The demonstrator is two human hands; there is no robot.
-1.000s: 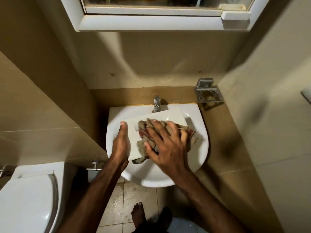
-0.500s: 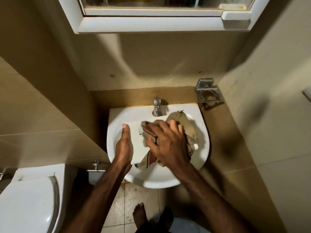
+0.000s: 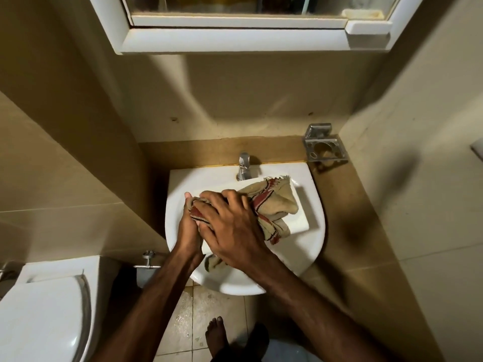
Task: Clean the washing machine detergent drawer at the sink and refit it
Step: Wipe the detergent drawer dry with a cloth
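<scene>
The white detergent drawer (image 3: 299, 218) lies across the white sink (image 3: 317, 241), mostly covered by a beige cloth with red stripes (image 3: 274, 205). My right hand (image 3: 230, 226) lies on top of the cloth at the drawer's left end, fingers curled into the fabric. My left hand (image 3: 187, 226) is at the drawer's left side, touching the cloth; its fingers are hidden under my right hand. Only the drawer's right end shows.
A chrome tap (image 3: 244, 165) stands at the back of the sink. A metal wall holder (image 3: 325, 147) is at the right, a toilet (image 3: 44, 314) at lower left, a mirror cabinet (image 3: 251, 35) overhead. My bare foot (image 3: 217, 335) is on the tiled floor.
My right hand slid the cloth leftward across the drawer until it met my left hand. The cloth's loose end now trails over the drawer's right part.
</scene>
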